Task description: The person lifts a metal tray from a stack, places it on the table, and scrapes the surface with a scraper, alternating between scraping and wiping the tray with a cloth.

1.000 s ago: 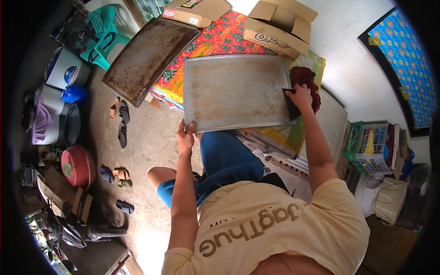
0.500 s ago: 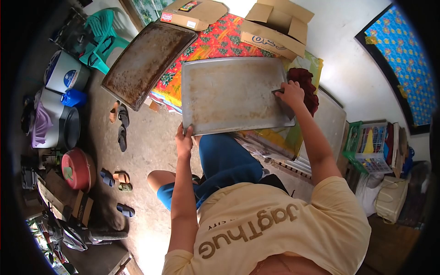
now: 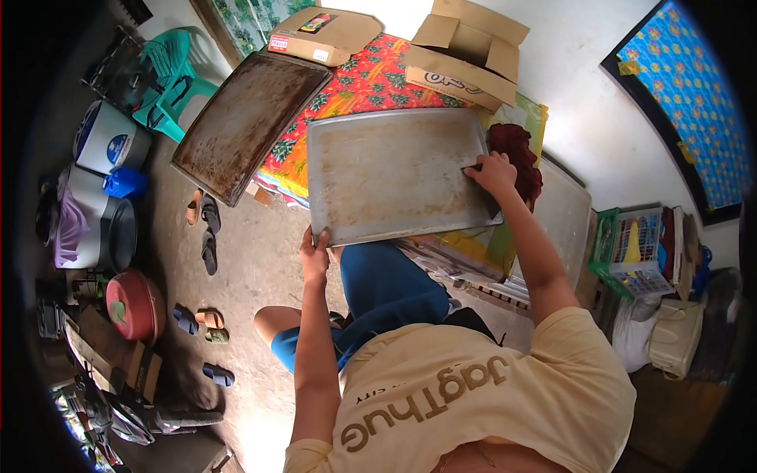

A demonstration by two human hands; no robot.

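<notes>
A large stained metal baking tray (image 3: 390, 173) rests over my lap and a cloth-covered table. At its near left corner my left hand (image 3: 314, 251) grips the rim. Over the tray's right edge, my right hand (image 3: 494, 173) presses a thin dark scraper (image 3: 482, 189) against the metal. A dark red cloth (image 3: 516, 150) lies just beyond that hand.
A second, rustier tray (image 3: 244, 118) leans at the table's left end. Cardboard boxes (image 3: 465, 55) sit on the floral tablecloth (image 3: 363, 79). Another flat tray (image 3: 564, 217) lies at right beside a green basket (image 3: 635, 248). Sandals (image 3: 206, 229), buckets and a red basin (image 3: 130, 284) cover the floor at left.
My right hand with the scraper has slid left from the tray's right edge onto its surface. The tray has shifted slightly down and toward me.
</notes>
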